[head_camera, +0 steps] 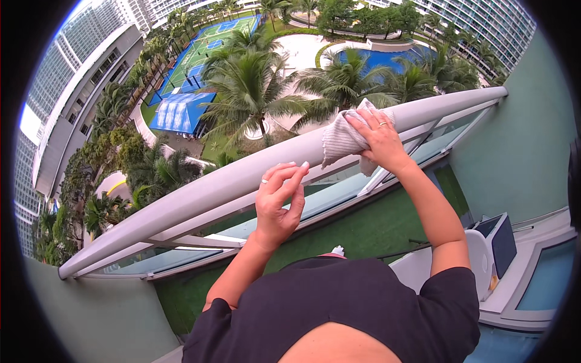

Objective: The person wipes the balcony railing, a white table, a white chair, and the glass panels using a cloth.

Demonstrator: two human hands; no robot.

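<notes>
A light grey ribbed cloth point(346, 136) lies draped over the rounded top rail point(218, 181) of a balcony railing. My right hand point(380, 138) presses on the cloth and grips it against the rail, with a ring on one finger. Part of the cloth hangs down on the near side of the rail. My left hand point(279, 199) is raised just on the near side of the rail, fingers bent and thumb near them, holding nothing that shows. It wears a ring too.
Glass panels point(336, 199) stand under the rail. Green turf matting point(363, 227) covers the balcony floor. A white plastic chair point(479, 254) and a dark-panelled box-like object point(503, 245) are at the right. Green walls point(513, 136) close both ends. Palms and a pool lie far below.
</notes>
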